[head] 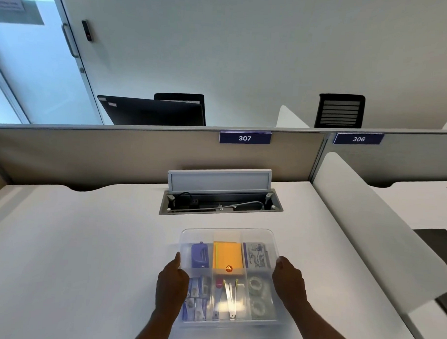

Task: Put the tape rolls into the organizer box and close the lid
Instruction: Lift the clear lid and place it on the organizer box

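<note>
A clear plastic organizer box (pixel 184 322) sits on the white desk in front of me. Its translucent lid (pixel 227 234) lies over the box, its far end extending past the compartments. My left hand (pixel 171 281) grips the lid's left edge and my right hand (pixel 288 280) grips its right edge. Through the lid, two clear tape rolls (pixel 257 294) lie in the near right compartment. Other compartments hold an orange notepad (pixel 227 254), a purple stapler (pixel 199 254), a printed packet, clips and metal tools.
An open cable hatch (pixel 220 203) with its flap raised lies in the desk just beyond the box. A beige partition (pixel 116 153) labelled 307 closes the back. A curved white divider (pixel 382 233) stands along the desk's right side.
</note>
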Available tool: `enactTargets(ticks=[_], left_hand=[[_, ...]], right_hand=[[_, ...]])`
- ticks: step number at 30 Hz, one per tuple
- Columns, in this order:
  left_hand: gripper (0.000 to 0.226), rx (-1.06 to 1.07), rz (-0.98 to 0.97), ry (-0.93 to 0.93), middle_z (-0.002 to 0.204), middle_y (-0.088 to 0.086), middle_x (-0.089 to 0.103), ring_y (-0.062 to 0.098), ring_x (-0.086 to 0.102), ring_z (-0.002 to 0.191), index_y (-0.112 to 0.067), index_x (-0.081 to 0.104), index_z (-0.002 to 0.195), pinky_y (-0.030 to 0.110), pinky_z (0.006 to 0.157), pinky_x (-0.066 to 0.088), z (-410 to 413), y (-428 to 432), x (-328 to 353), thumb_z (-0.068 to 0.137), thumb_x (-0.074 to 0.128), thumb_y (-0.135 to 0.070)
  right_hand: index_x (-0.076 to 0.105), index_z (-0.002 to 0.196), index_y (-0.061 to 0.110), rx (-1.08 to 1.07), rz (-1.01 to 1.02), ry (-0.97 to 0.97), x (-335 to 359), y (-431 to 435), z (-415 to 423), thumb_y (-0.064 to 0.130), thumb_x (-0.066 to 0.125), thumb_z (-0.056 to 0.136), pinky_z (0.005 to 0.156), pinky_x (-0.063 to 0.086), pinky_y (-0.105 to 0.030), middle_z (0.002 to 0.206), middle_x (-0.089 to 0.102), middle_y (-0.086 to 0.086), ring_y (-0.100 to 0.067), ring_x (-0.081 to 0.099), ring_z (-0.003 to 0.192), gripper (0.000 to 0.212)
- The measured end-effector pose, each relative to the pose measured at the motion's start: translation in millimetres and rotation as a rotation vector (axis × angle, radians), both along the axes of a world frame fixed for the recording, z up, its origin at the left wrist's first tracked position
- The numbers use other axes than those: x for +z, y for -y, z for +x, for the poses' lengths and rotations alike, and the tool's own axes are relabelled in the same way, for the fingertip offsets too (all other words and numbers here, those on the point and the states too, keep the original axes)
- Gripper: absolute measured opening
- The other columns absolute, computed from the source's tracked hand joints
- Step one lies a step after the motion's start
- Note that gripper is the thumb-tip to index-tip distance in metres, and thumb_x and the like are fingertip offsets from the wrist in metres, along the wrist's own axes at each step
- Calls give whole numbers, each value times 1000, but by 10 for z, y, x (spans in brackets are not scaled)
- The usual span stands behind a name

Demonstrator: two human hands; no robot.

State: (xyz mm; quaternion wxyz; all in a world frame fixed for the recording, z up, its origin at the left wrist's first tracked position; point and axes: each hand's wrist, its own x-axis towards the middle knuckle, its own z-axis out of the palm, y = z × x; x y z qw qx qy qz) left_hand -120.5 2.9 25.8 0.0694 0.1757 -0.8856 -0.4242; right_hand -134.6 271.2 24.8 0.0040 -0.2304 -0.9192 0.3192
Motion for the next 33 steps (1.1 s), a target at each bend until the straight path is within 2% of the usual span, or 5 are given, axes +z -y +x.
enactTargets(ticks=[3, 14, 23, 28, 33], left_hand=[[38, 7, 16, -12, 121, 15, 66, 28, 64, 96, -8, 52, 131, 42, 94, 51, -2, 6, -49, 95, 41, -10], [40, -13, 26, 24, 134, 12, 58, 31, 59, 115, -9, 46, 137, 40, 104, 42, -25, 29, -119, 98, 38, -13], [46, -146, 43, 57, 147, 13, 42, 30, 45, 133, -8, 34, 144, 38, 115, 30, 17, 128, -149, 98, 36, -10], [49, -152, -29, 74, 147, 12, 43, 30, 45, 133, -10, 32, 145, 41, 113, 31, -14, 103, -136, 99, 34, -30], [39, 14, 18, 21, 132, 18, 58, 33, 56, 121, -7, 50, 131, 45, 105, 44, -208, 98, -10, 97, 44, -25]], right_hand=[[47, 79, 17, 20, -55, -30, -46, -24, 26, 28, 27, 100, 64, 45, -28, 86, 67, -11, -27, 60, 71, 31], [49, 81, 18, 48, -34, -96, -56, -30, 64, 30, 32, 100, 72, 62, -31, 90, 69, -6, -20, 66, 72, 29], [59, 114, 5, 71, -9, -165, -78, -63, 86, 16, 42, 97, 86, 53, -44, 106, 69, -24, -41, 64, 99, 26], [41, 139, 10, 123, 37, -138, -112, -55, 49, 19, 42, 98, 88, 53, -38, 112, 68, -20, -35, 65, 101, 41], [66, 91, 17, -79, -30, -146, -50, -69, -63, 32, 44, 96, 76, 55, -40, 93, 73, -16, -36, 66, 83, 27]])
